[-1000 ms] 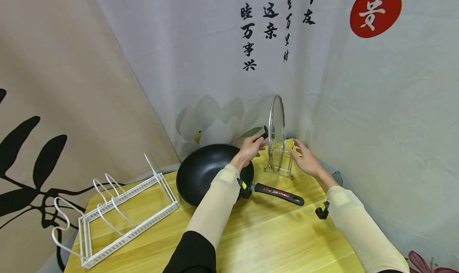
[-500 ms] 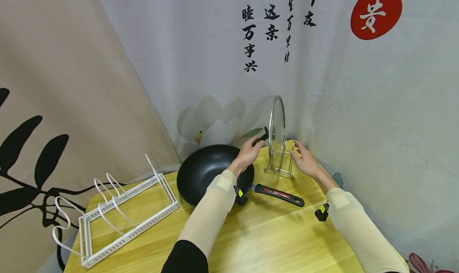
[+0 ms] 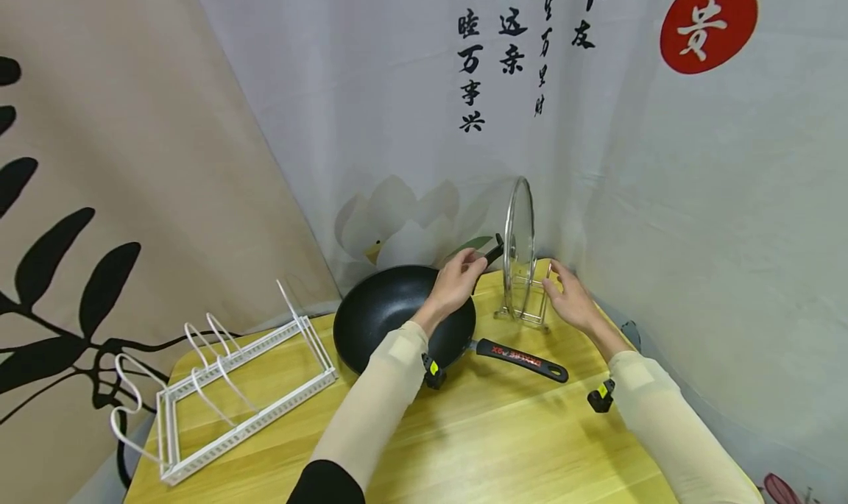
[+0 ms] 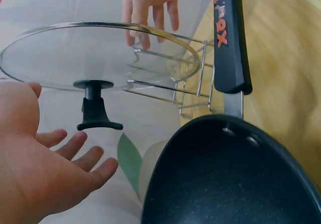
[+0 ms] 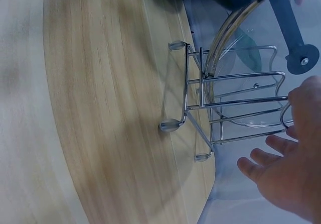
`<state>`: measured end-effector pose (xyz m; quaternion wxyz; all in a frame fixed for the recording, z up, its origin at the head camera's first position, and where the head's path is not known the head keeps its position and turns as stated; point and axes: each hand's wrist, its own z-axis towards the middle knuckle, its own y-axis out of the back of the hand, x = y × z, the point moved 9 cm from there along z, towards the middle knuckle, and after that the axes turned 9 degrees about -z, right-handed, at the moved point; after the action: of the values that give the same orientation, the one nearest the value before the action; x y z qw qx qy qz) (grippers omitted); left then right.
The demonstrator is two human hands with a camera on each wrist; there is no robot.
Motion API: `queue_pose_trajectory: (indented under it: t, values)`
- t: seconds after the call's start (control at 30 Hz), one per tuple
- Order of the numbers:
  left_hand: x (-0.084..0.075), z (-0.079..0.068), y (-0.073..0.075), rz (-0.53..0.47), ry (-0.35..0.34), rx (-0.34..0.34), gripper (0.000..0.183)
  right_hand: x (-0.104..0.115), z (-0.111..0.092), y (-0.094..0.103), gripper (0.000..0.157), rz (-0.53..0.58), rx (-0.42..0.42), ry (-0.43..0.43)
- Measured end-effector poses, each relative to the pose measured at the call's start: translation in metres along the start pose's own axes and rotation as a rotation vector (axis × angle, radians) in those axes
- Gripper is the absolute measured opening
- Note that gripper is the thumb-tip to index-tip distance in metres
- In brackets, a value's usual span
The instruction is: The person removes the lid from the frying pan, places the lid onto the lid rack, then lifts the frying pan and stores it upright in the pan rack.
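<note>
A glass pot lid (image 3: 520, 232) with a steel rim stands on edge in a small wire rack (image 3: 533, 309). Its black knob (image 4: 98, 108) faces my left hand (image 3: 457, 279), whose fingers are loosely spread and hold nothing; in the left wrist view a gap shows between fingers and knob. My right hand (image 3: 573, 298) is at the rack's right side, fingers relaxed. In the right wrist view that hand (image 5: 296, 169) is right against the wire loops, though whether it touches them I cannot tell. Below my left arm sits a black wok (image 3: 377, 313), partly hidden.
The wok's handle (image 3: 523, 360) points right across the wooden table (image 3: 490, 438). A white rack (image 3: 245, 430) with curved dividers lies at the left. Hanging cloth (image 3: 397, 84) with printed characters encloses the table's back and right.
My left hand has let go of the lid's knob and drawn back to the left. The lid stays upright in the wire rack. The right hand keeps its place beside the rack.
</note>
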<state>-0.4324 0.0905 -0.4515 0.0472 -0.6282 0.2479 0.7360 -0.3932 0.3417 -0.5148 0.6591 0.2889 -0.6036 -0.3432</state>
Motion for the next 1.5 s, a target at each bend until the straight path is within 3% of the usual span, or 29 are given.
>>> queue_pose_trajectory:
  t: [0.5, 0.87, 1.1, 1.5]
  values:
    - [-0.014, -0.041, 0.037, 0.137, -0.106, -0.036, 0.065, 0.011, -0.007, 0.011, 0.066, -0.084, -0.082, 0.025]
    - [-0.009, -0.068, 0.058, 0.23, -0.136, -0.051, 0.066, 0.03, -0.029, 0.016, 0.073, -0.127, -0.078, 0.094]
    - [-0.009, -0.085, 0.07, 0.293, -0.186, -0.064, 0.063, 0.044, -0.043, 0.02, 0.07, -0.115, -0.09, 0.134]
    - [-0.006, -0.119, 0.088, 0.369, -0.209, -0.112, 0.063, 0.067, -0.072, 0.023, 0.068, -0.116, -0.102, 0.199]
